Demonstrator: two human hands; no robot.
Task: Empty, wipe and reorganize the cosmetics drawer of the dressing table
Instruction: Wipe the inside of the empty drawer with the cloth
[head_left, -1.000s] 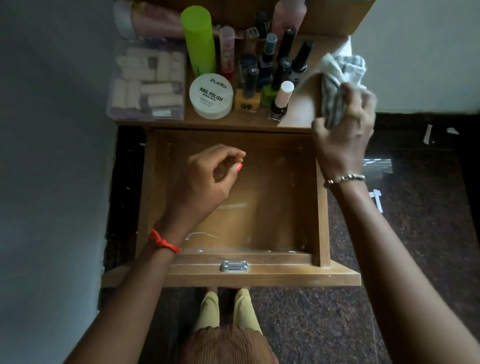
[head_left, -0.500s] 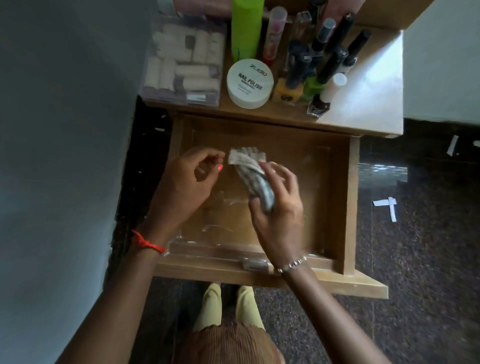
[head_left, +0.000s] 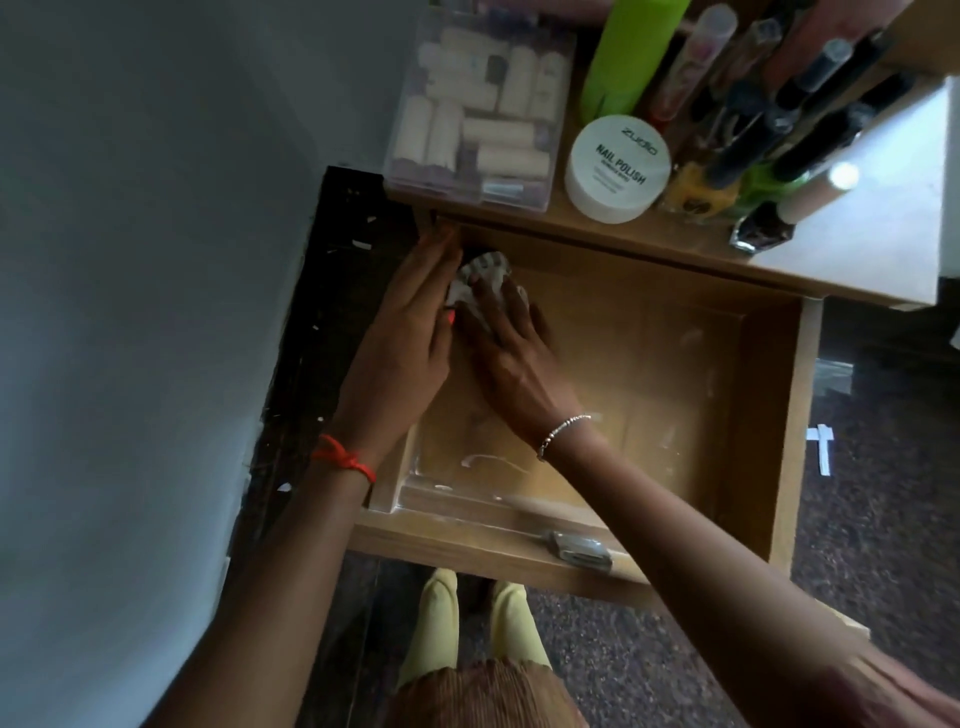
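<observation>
The wooden drawer (head_left: 670, 364) is pulled out and holds only white streaks on its floor. My right hand (head_left: 511, 358) presses a grey striped cloth (head_left: 480, 275) flat into the drawer's far left corner. My left hand (head_left: 410, 332) lies open along the drawer's left wall, fingers straight, touching the cloth's edge. On the tabletop behind stand a white nail polish remover tub (head_left: 618, 169), a green bottle (head_left: 628, 57) and several nail polish bottles (head_left: 763, 156).
A clear plastic box (head_left: 478, 104) of cream tubes sits at the tabletop's left end. A grey wall (head_left: 156, 260) runs close along the left. The metal drawer handle (head_left: 579, 548) faces me. Paper scraps (head_left: 821, 447) lie on the dark floor to the right.
My right hand carried the cloth from the tabletop's right end down into the drawer and over to its far left corner. My left hand opened and moved against the left wall.
</observation>
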